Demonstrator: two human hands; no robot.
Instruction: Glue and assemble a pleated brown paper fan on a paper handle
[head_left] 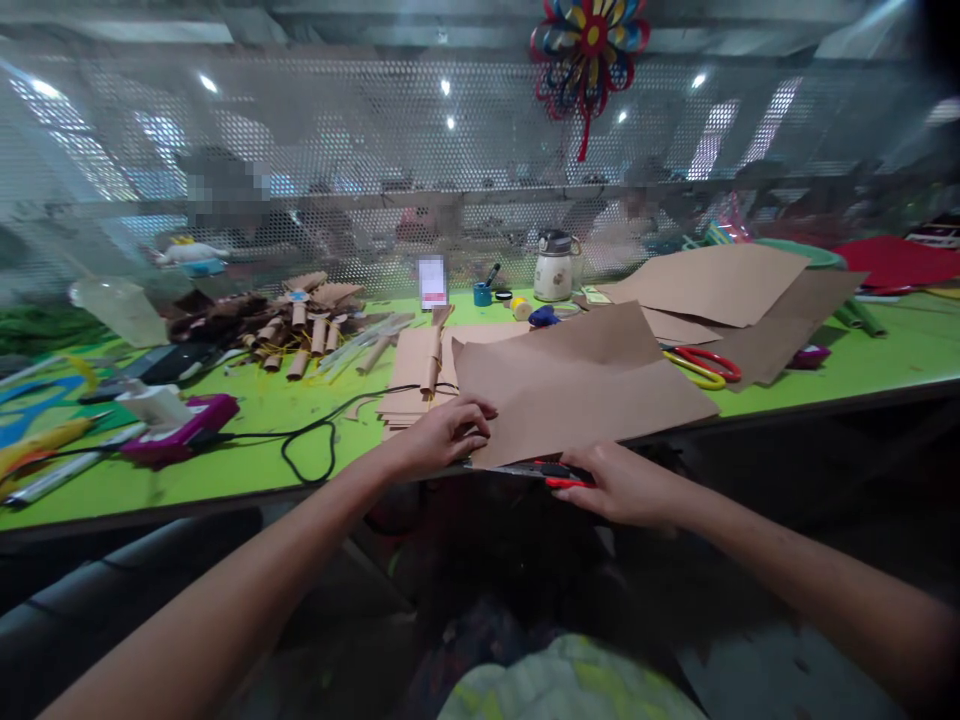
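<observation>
A large sheet of brown kraft paper point(581, 385) lies at the table's front edge, its far side curling up. My left hand point(450, 432) grips its near left corner with curled fingers. In my right hand point(630, 485) is a pair of scissors point(561, 474) with red and black handles. Their blades point left along the sheet's near edge, close to my left fingers; the paper partly hides them. Under and behind the sheet is a stack of cut brown paper point(409, 365), with a rolled paper tube point(430, 362) lying on top.
Rolled paper pieces point(300, 335) are heaped at back left. A purple device point(180, 430) trails a black cable point(334, 440). A phone point(433, 282), a blue pot point(482, 294) and a jug point(553, 268) stand behind. Red-and-yellow scissors point(705, 365) and more brown sheets point(712, 285) lie right.
</observation>
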